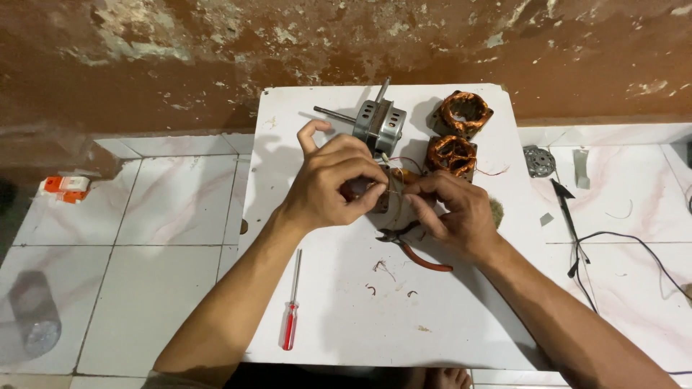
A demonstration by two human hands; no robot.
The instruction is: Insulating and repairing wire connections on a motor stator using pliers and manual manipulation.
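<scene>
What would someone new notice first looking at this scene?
Probably the left hand and right hand pinched together over a small wound part at the middle of the white board. Just behind sit two copper coils and a metal motor housing. A red-handled screwdriver lies nearer, on the left.

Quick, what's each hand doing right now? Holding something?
Left hand: closed, pinching the small wound motor part between both hands.
Right hand: closed, fingers gripping the same motor part and its thin wires.
</scene>
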